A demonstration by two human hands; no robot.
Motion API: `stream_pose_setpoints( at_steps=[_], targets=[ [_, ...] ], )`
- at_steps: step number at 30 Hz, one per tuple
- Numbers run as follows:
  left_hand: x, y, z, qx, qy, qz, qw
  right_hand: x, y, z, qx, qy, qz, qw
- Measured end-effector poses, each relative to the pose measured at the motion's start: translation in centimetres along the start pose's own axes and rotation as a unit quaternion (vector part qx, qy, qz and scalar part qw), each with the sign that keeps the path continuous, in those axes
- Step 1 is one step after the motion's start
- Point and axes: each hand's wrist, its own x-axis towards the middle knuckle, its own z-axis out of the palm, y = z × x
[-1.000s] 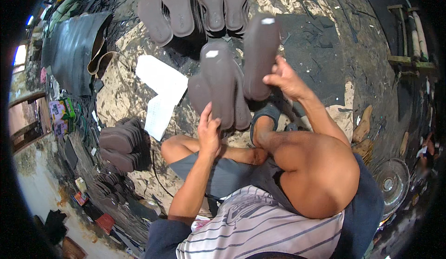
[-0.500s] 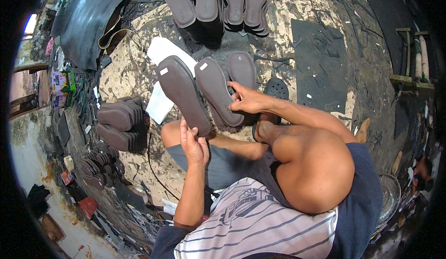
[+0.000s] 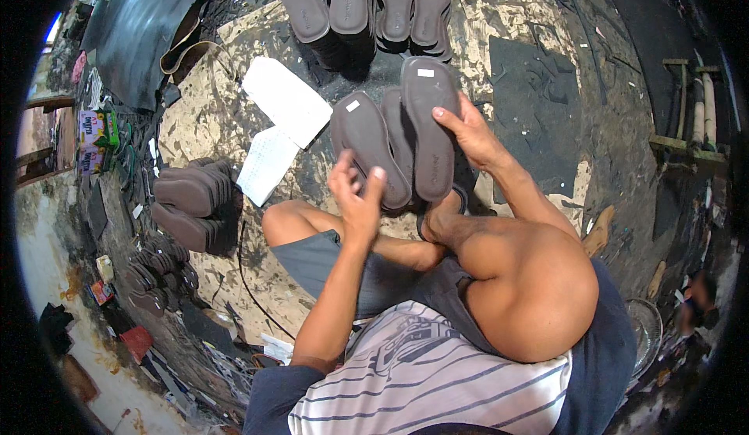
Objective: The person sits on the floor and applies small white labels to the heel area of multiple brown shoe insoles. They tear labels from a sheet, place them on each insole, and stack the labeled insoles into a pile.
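Labels (image 3: 425, 73) and lettering stand on brown soles (image 3: 427, 127), writing on paper (image 3: 268, 166), print on packets (image 3: 95, 132)

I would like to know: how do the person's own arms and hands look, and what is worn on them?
The left hand and right hand have no gloves, and I see no watch or bracelet. The forearms are uncovered. The left sleeve is short, plain and dark blue, joined to a white shirt with dark stripes.

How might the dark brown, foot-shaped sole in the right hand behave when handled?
The dark brown, foot-shaped sole seems fairly stiff, showing no visible sag. It's probably light, since the right hand alone grips it. Its flat shape suggests sliding rather than rolling.
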Motion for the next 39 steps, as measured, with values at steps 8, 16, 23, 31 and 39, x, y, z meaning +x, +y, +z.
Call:
stream_pose_setpoints(
  at_steps=[8, 16, 23, 31, 39],
  targets=[
    [5.0, -3.1, 1.4, -0.023, 0.023, -0.074, 0.997, 1.1, 4.0, 0.3, -0.052, -0.025, 0.028, 0.998],
    [2.7, -3.1, -2.6, -0.329, 0.049, -0.137, 0.933, 0.7, 4.1, -0.1, -0.055, -0.002, 0.038, 0.998],
    [1.3, -5.6, -2.7, -0.337, 0.038, -0.183, 0.923, 2.3, 4.3, 1.6, -0.124, -0.060, 0.006, 0.990],
    [3.3, -5.8, -4.0, -0.310, 0.026, -0.184, 0.932, 2.8, 5.3, 0.9, -0.454, 0.042, -0.099, 0.885],
    [20.3, -15.3, -11.5, 0.244, 0.235, -0.110, 0.934, 2.9, 4.7, 1.2, -0.358, 0.084, -0.104, 0.924]
  ],
)
